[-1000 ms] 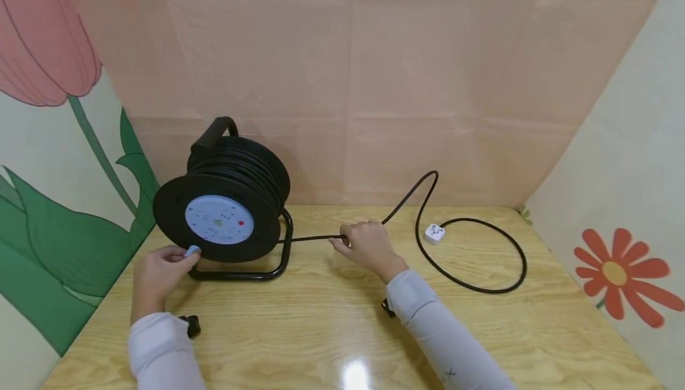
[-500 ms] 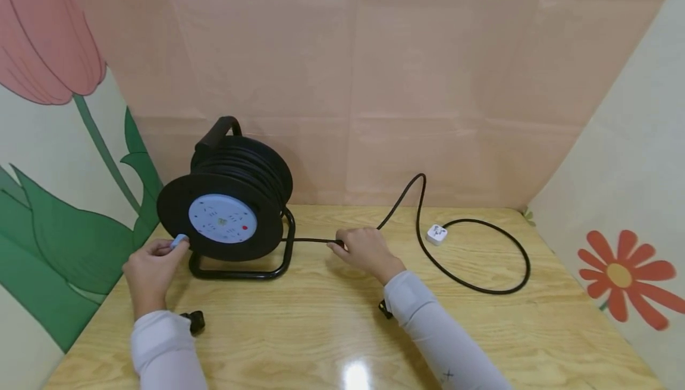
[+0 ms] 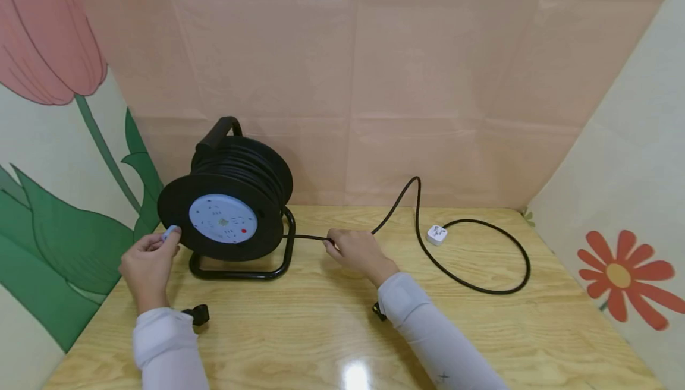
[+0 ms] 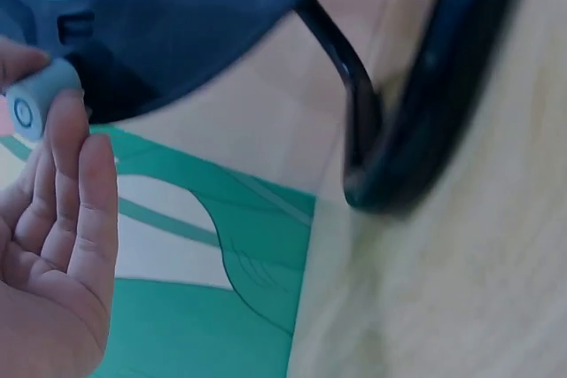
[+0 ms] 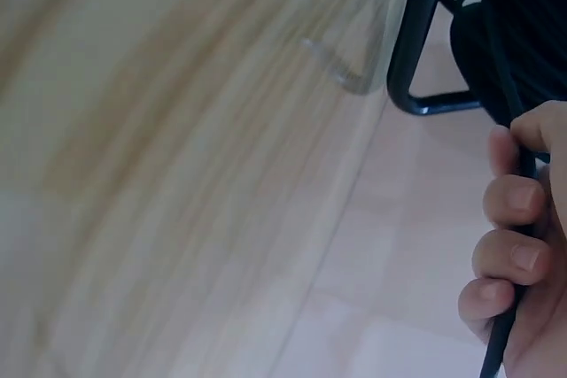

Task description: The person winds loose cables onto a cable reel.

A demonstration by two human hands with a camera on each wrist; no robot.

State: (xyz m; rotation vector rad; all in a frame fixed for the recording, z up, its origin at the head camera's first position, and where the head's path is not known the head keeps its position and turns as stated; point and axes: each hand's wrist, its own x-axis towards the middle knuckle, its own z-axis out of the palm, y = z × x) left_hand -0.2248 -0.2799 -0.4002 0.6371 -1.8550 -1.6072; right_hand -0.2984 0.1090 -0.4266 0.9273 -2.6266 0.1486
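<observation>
A black cable reel point(image 3: 173, 200) with a pale socket panel point(image 3: 223, 219) stands on a tubular frame point(image 3: 241, 274) at the left of the table. My left hand point(image 3: 148, 268) pinches the light blue crank knob point(image 4: 44, 95) on the reel's front disc, between thumb and fingers. Right of the reel, my right hand point(image 3: 360, 253) grips the black cable point(image 3: 307, 237); in the right wrist view its fingers point(image 5: 509, 254) curl round it. Beyond that hand the cable rises in a bend, then loops on the table to a white plug point(image 3: 436, 235).
The wooden table point(image 3: 289, 330) ends at a pink-covered wall point(image 3: 428, 81) behind. Walls painted with a tulip point(image 3: 50, 33) and a red flower point(image 3: 621, 274) flank it. A black carry handle point(image 3: 216, 134) tops the reel.
My left hand has carried the knob left and upward round the disc, turning the reel clockwise. My right hand has moved a little left with the cable, and the cable's raised bend has shifted left.
</observation>
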